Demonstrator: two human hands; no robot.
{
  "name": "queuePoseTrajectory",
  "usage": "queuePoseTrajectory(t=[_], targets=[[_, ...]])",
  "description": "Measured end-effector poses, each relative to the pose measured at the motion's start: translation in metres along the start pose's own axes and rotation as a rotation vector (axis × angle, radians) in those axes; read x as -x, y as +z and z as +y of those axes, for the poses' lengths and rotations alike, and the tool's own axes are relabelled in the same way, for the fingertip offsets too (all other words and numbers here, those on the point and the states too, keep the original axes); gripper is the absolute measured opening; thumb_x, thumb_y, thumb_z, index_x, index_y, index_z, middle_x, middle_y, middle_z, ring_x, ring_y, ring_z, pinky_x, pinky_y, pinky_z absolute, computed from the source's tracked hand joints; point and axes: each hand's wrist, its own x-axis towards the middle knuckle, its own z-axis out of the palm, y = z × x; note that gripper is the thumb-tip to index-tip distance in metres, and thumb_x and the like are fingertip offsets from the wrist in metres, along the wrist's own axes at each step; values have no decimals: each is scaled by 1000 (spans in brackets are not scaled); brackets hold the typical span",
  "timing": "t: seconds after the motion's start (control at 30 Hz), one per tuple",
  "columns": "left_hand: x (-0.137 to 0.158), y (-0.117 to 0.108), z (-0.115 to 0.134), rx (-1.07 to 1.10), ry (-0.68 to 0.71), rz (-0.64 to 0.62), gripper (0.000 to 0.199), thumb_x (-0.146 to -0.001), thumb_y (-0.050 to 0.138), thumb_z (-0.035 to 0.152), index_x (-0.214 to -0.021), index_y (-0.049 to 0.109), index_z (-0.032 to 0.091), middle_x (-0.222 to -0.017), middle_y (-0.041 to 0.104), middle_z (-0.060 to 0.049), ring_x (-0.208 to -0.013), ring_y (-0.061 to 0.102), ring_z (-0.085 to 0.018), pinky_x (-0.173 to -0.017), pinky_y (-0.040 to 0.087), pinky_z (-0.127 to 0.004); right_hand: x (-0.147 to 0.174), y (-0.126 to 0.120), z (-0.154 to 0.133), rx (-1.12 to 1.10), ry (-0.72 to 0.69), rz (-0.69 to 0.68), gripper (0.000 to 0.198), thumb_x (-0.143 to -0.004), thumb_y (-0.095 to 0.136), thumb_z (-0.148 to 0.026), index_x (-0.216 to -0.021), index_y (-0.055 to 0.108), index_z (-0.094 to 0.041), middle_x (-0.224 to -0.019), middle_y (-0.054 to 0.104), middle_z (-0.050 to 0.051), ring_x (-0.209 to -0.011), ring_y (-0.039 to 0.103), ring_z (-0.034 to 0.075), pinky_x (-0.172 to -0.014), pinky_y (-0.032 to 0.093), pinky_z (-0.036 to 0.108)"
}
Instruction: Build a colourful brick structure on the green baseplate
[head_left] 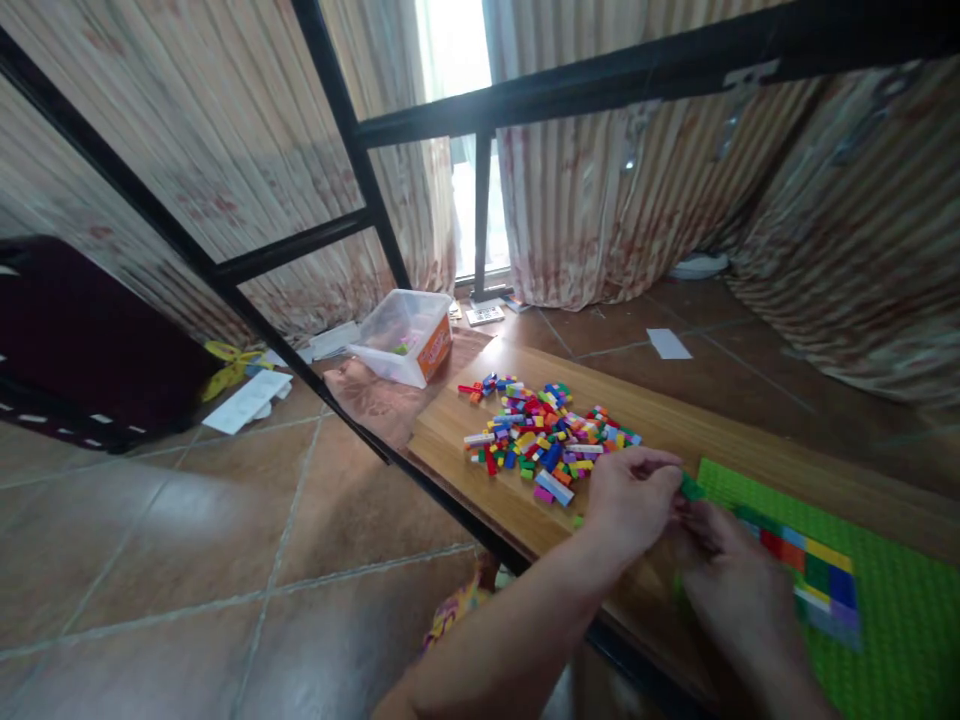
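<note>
Over the wooden board, my left hand (634, 495) is closed, with its thumb and fingers pinched at a small green brick (691, 487). My right hand (739, 575) meets it from the right, fingers bent in at the same brick; their tips are partly hidden. Under and beyond the right hand lies a bright green baseplate (911, 590), carrying a patch of joined bricks (816, 570) in red, orange, yellow, green, blue and purple. Left of my left hand spreads a loose pile of mixed toy bricks (536, 425), with a pale blue long brick (553, 488) at its near edge.
The wooden board (442, 440) rests on a black metal frame (360, 435) whose bars cross the view. A clear plastic tub (405, 335) with an orange label stands beyond the board's far left end. Papers (247, 400) and a dark suitcase (82, 350) are on the tiled floor.
</note>
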Motion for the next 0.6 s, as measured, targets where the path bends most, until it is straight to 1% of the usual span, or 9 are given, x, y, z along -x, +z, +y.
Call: queuePoseTrajectory(t=[0.07,0.17,0.23,0.3,0.33,0.4,0.47,0.53,0.6], targets=[[-1,0,-3,-3,17,-15,16,-73,62,18,-85,72,15,-66,63,0,-55,56,-10,-53,47,-22,0,-8,-1,-34,82,75,33,-81,55,-47,-104,64,-25,-98,73,10,-88,70,30,-81,54,47],[1,1,-5,-43,48,-47,15,-73,62,17,-84,72,15,-66,64,0,-56,56,-10,-56,48,-22,1,-18,-7,-172,91,174,44,-81,59,-49,-117,61,-24,-108,71,10,-95,69,27,-87,53,45],[4,2,-7,-92,68,-71,15,-72,62,18,-83,72,15,-64,64,0,-55,55,-10,-54,47,-21,2,-24,-10,-213,65,132,44,-82,60,-50,-117,62,-24,-109,70,9,-95,68,25,-87,53,43],[6,5,-8,-118,87,-104,14,-71,64,18,-82,72,15,-64,65,0,-54,54,-10,-52,45,-21,1,-29,-10,-210,29,66,39,-83,60,-49,-112,66,-24,-107,71,9,-93,69,24,-87,53,42],[7,6,-9,-109,83,-127,14,-71,64,18,-82,72,15,-64,65,0,-53,54,-9,-52,45,-20,0,-32,-9,-201,11,64,37,-84,59,-48,-110,67,-24,-107,72,9,-93,68,24,-87,53,43],[8,8,-10,-98,68,-182,14,-73,64,20,-84,72,15,-65,67,-1,-55,57,-10,-56,48,-21,-2,-42,-2,-168,0,98,35,-84,59,-48,-107,69,-23,-105,73,8,-93,68,24,-87,53,43],[9,10,-12,-133,85,-190,17,-75,62,22,-89,72,16,-70,69,-2,-60,61,-12,-59,50,-23,-6,-55,8,-139,41,174,35,-84,59,-47,-106,70,-23,-103,73,8,-92,68,25,-86,53,43],[8,10,-13,-214,139,-178,19,-77,60,22,-91,71,16,-75,70,-3,-64,63,-14,-61,51,-24,-8,-72,23,-126,115,270,36,-84,58,-47,-106,70,-21,-100,74,9,-90,69,25,-84,53,42],[8,9,-14,-314,203,-212,18,-77,58,21,-89,72,17,-77,70,-3,-68,64,-15,-64,50,-24,-10,-88,37,-109,169,341,38,-84,56,-47,-106,70,-19,-96,74,9,-85,70,24,-81,54,41]])
